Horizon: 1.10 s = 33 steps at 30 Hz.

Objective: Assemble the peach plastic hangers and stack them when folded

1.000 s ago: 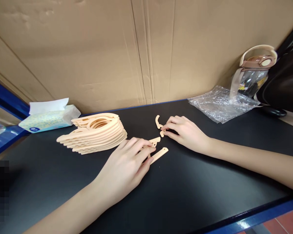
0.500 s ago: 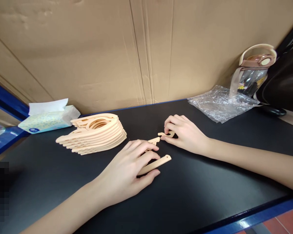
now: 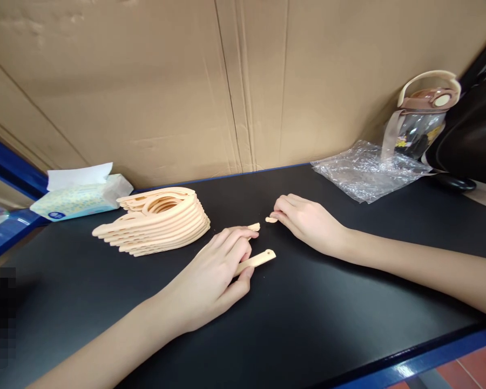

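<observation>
My left hand [image 3: 214,273] lies on the black table [image 3: 308,302], fingers closed over a peach plastic hanger arm [image 3: 261,259] whose two ends stick out past my fingertips. My right hand [image 3: 308,221] rests just beyond it, pinching a small peach hook piece [image 3: 271,220] at its fingertips; most of the piece is hidden under the fingers. The hook's tip sits close to the upper end of the arm [image 3: 254,227], a small gap between them. A stack of several folded peach hangers [image 3: 157,221] lies to the left of both hands.
A tissue pack [image 3: 79,194] sits at the far left by a blue rail. Crumpled clear plastic [image 3: 368,173], a water bottle [image 3: 423,116] and a dark bag [image 3: 470,135] stand at the back right. A cardboard wall [image 3: 227,81] backs the table.
My right hand turned the hook piece from upright to flat and brought it toward the arm's end. My left hand shifted its hold on the hanger arm, drawing it slightly back.
</observation>
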Each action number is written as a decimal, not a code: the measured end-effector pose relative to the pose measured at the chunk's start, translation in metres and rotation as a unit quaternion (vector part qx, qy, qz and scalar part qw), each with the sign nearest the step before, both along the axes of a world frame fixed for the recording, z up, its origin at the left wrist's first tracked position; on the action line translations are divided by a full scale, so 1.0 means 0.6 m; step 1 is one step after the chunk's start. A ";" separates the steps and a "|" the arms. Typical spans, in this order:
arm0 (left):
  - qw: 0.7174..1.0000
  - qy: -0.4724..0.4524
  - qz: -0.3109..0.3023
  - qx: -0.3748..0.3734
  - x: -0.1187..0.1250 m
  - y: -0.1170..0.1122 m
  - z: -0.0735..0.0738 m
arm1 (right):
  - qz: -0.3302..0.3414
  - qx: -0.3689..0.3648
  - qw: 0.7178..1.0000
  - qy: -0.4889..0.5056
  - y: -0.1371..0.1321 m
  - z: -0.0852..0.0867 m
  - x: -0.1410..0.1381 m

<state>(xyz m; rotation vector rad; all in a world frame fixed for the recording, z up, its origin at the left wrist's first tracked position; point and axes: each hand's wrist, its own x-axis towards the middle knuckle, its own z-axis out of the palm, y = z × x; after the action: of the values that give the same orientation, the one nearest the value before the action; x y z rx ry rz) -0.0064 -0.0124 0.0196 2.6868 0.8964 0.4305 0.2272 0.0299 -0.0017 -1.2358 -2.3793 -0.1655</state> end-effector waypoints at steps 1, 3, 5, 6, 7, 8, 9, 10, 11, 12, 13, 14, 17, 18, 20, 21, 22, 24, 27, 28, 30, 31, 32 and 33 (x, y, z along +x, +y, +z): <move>1.000 0.002 0.003 0.001 -0.001 0.001 0.000 | -0.006 -0.005 1.000 0.001 -0.001 0.001 0.000; 1.000 0.004 0.008 0.001 -0.002 0.002 0.000 | -0.012 -0.028 0.999 0.019 -0.004 0.005 0.000; 1.000 0.003 0.010 0.003 -0.002 0.004 -0.002 | -0.015 -0.063 0.997 0.042 -0.008 0.008 0.000; 1.000 0.001 0.010 0.006 -0.002 0.004 -0.003 | -0.016 -0.079 0.996 0.049 -0.010 0.009 0.000; 1.000 0.001 0.008 0.008 -0.002 0.005 -0.004 | -0.016 -0.090 0.994 0.053 -0.011 0.009 -0.001; 1.000 0.001 0.006 0.007 -0.001 0.005 -0.004 | -0.015 -0.094 0.994 0.053 -0.012 0.009 -0.001; 1.000 0.001 0.005 0.006 -0.001 0.005 -0.005 | -0.015 -0.091 0.994 0.052 -0.013 0.009 -0.001; 1.000 0.000 0.005 0.005 -0.001 0.005 -0.005 | -0.014 -0.085 0.995 0.051 -0.014 0.008 -0.002; 1.000 0.001 0.006 0.005 -0.002 0.004 -0.005 | -0.012 -0.079 0.996 0.050 -0.014 0.007 -0.002; 1.000 0.006 0.006 0.005 -0.002 0.004 -0.005 | -0.009 -0.073 0.996 0.050 -0.015 0.007 -0.002; 1.000 0.013 0.007 0.007 -0.002 0.003 -0.005 | -0.003 -0.068 0.996 0.052 -0.015 0.006 -0.002; 1.000 0.022 0.008 0.011 -0.003 0.003 -0.005 | 0.007 -0.063 0.997 0.054 -0.015 0.006 -0.001; 0.999 0.041 0.007 0.024 -0.003 0.004 -0.007 | 0.051 -0.045 0.996 0.056 -0.017 0.006 -0.001; 0.999 0.037 0.007 0.030 -0.003 0.004 -0.007 | 0.064 -0.039 0.996 0.051 -0.017 0.006 0.000; 0.999 0.018 0.005 0.041 -0.003 0.005 -0.009 | 0.089 -0.036 0.995 0.040 -0.017 0.007 0.000; 0.999 0.008 0.006 0.044 -0.003 0.006 -0.009 | 0.101 -0.038 0.994 0.037 -0.017 0.007 0.001; 0.999 0.000 0.009 0.044 -0.003 0.006 -0.009 | 0.112 -0.040 0.992 0.036 -0.016 0.007 0.001; 0.999 -0.013 0.019 0.039 -0.004 0.007 -0.008 | 0.133 -0.042 0.989 0.040 -0.017 0.007 0.003; 0.999 -0.020 0.028 0.034 -0.005 0.006 -0.008 | 0.159 -0.040 0.985 0.045 -0.018 0.007 0.005; 0.999 -0.020 0.025 0.037 -0.005 0.006 -0.008 | 0.168 -0.039 0.984 0.047 -0.019 0.007 0.005; 0.999 -0.013 0.016 0.048 -0.005 0.006 -0.008 | 0.183 -0.038 0.981 0.052 -0.020 0.007 0.006; 0.998 -0.008 0.013 0.054 -0.004 0.006 -0.008 | 0.189 -0.038 0.980 0.054 -0.020 0.007 0.007; 0.998 -0.003 0.010 0.057 -0.004 0.006 -0.007 | 0.194 -0.038 0.979 0.055 -0.021 0.007 0.007; 0.998 -0.001 0.008 0.058 -0.004 0.006 -0.007 | 0.198 -0.039 0.978 0.055 -0.021 0.007 0.007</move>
<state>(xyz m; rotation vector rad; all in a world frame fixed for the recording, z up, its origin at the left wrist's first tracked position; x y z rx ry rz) -0.0085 -0.0088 0.0156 2.7855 0.9193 0.5029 0.2314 0.0175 0.0024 -0.7559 -2.4943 0.1193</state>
